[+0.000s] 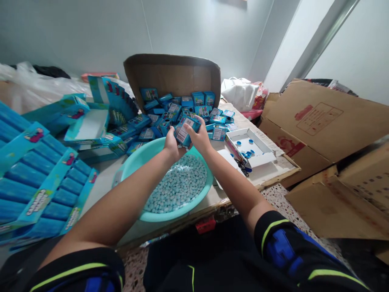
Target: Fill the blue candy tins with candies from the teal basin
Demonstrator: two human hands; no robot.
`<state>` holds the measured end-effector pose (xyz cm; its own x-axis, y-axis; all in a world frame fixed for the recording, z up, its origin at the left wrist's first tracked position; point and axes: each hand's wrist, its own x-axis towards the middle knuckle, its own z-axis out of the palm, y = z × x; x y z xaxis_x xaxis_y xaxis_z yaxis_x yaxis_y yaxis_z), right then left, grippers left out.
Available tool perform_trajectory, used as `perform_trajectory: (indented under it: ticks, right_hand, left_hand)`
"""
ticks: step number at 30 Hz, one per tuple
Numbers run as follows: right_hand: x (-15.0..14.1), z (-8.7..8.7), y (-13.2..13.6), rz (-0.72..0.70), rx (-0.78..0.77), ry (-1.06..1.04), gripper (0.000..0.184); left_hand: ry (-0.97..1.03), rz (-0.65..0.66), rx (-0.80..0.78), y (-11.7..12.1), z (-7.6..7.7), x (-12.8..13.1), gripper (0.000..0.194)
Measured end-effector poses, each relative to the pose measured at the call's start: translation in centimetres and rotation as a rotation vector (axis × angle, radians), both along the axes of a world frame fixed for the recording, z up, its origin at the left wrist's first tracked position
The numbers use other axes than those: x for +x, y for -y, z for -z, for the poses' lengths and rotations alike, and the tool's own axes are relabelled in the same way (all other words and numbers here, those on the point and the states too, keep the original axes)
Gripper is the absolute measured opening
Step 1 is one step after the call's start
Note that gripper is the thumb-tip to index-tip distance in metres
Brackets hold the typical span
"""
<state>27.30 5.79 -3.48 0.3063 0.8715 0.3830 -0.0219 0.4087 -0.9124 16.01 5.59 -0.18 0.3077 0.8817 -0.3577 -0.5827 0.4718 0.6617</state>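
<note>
Above the far rim of a turquoise basin (209,187), both my hands hold one small blue printed box (186,130). My left hand (172,145) grips its lower left side, with some pale candies seen at the fingers. Around its right side curl the fingers of my right hand (199,136), thumb on the printed face. Many pale blue and white candies (179,184) fill the basin's bottom. Just behind the hands lies a heap of similar small blue boxes (173,110), spilling from an upright cardboard carton (170,73).
Blue display boxes in filled rows (39,174) stand at left. Right of the basin sits a white tray (258,148) with several blue caps and dark scissors (244,167) beside it. Large cardboard boxes (319,121) crowd the right, beyond the table edge.
</note>
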Motion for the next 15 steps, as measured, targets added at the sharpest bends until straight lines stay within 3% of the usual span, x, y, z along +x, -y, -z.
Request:
perform_trajectory:
  ticks: [3,11,15]
  right_hand:
    - [0.1,-0.1,0.3,0.021,0.026,0.057,0.096]
    - [0.9,0.2,-0.2,0.215,0.016,0.243,0.061]
    - [0.9,0.4,-0.4,0.224,0.113,0.322,0.052]
  left_hand:
    - [-0.090,-0.057,-0.021,-0.2,-0.4,-0.2,0.049]
    - [-0.167,-0.069,-0.015,-0.3,-1.2,-0.7,0.034]
    - [-0.226,-0.118,0.015,-0.1,-1.6,-0.7,0.028]
